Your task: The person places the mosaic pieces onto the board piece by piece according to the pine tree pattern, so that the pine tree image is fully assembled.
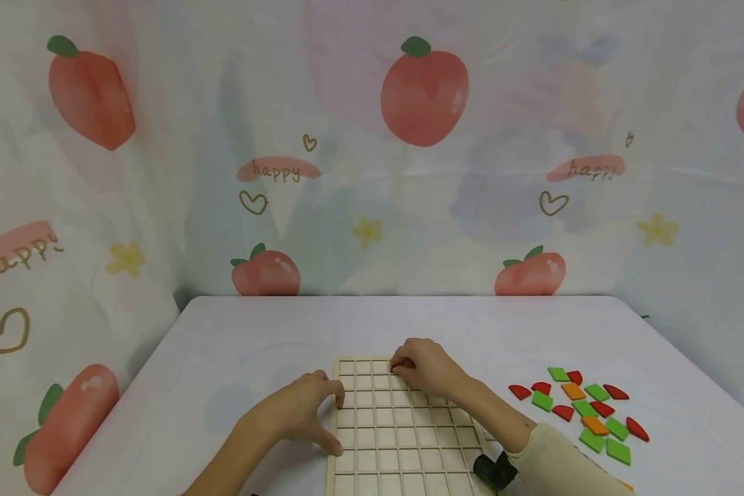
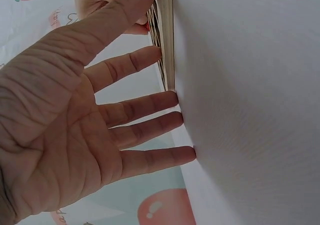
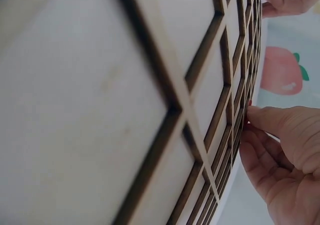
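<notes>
A pale wooden board (image 1: 387, 438) with a raised grid of square cells lies on the table in front of me. At its far edge, near the middle, my right hand (image 1: 430, 369) pinches a small red piece (image 3: 249, 104) between thumb and fingertips, low against the grid. Most of that piece is hidden by the fingers. My left hand (image 1: 299, 411) is at the board's left side, its thumb and fingertips right at the edge. In the left wrist view, the fingers (image 2: 145, 107) are spread and nearly straight, with the lower fingertips at the tabletop.
To the right of the board lie several loose flat pieces: red rounded wedges (image 1: 563, 412), green diamonds (image 1: 618, 452) and orange diamonds (image 1: 595, 426). A black object (image 1: 494, 471) at my right wrist overlaps the board's near right corner. A printed curtain (image 1: 372, 207) stands behind the white table (image 1: 260, 324).
</notes>
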Motion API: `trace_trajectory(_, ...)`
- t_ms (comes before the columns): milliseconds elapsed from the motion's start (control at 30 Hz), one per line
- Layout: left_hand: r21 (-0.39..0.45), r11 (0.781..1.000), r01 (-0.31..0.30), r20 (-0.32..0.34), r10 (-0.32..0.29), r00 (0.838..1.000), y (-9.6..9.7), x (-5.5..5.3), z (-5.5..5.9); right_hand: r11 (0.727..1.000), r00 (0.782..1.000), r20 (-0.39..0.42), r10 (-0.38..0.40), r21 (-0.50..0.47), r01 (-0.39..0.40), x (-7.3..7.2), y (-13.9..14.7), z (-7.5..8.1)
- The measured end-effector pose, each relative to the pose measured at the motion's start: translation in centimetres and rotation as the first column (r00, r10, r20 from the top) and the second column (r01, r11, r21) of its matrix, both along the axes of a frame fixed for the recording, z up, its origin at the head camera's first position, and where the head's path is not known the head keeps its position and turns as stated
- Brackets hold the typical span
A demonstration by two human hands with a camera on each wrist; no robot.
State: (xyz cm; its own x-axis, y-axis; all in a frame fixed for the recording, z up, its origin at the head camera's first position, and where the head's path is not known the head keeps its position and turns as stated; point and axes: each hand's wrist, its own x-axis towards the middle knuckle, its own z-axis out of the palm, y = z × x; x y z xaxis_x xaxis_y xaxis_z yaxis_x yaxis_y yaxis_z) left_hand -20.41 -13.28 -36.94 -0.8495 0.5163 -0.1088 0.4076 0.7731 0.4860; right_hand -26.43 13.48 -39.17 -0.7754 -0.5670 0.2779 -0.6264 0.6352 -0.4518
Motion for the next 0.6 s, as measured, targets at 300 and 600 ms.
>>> trace_trajectory(300,0.012,1.0,0.011,0.006,-0.011,1.0,0.0,0.0,-0.3,0.999,0.999,-0.02,-0.048,-0.008,0.048,0.7,1.7,0.5)
trace_trajectory(600,0.021,1.0,0.002,0.006,-0.002,1.0,-0.2,0.0,-0.2,0.997,0.995,-0.06,-0.077,-0.005,0.077,1.8,5.6,1.3)
